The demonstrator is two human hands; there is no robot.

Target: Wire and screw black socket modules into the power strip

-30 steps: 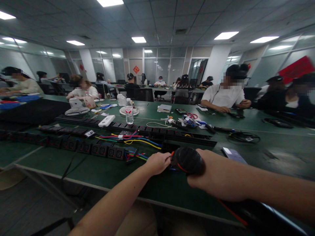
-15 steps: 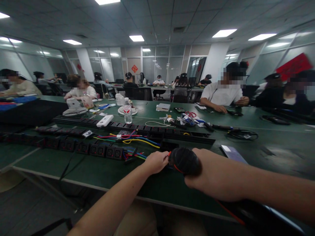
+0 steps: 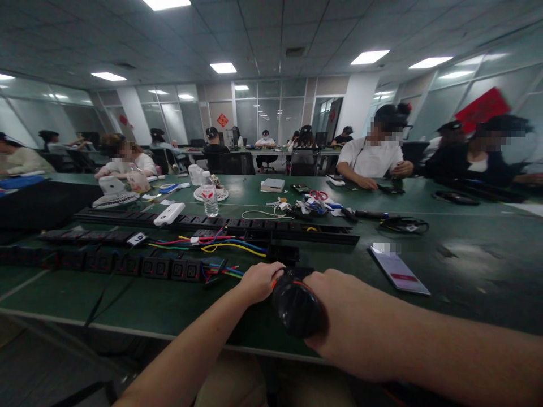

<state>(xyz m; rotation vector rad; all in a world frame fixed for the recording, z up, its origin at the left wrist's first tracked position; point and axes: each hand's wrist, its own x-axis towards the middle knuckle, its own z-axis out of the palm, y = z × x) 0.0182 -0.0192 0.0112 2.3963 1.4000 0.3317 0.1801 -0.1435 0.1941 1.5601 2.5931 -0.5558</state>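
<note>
R hand [image 3: 345, 314] grip closed round drill [image 3: 297, 308], above table [image 3: 169, 311] near edge; prob. hefty, stiff, not fragile, best held full-fist as now. L hand [image 3: 258, 281] fingers bunched by its front, can't tell what's pinched. Beyond: blk power strip [image 3: 172, 268], loose wires [image 3: 235, 247], then bottle [image 3: 210, 200].

Tool [image 3: 297, 310] black and orange; tabletop [image 3: 335, 254] dark green.

An office-style electrical workshop — the long dark-green bench [image 3: 148, 305] bears black rectangular multi-socket strips [image 3: 171, 269] and thin multicoloured wires [image 3: 220, 245]; beyond stand black-backed chairs [image 3: 235, 164], tall framed glass partitions [image 3: 270, 104] — under white rectangular ceiling lights [image 3: 370, 57].
</note>
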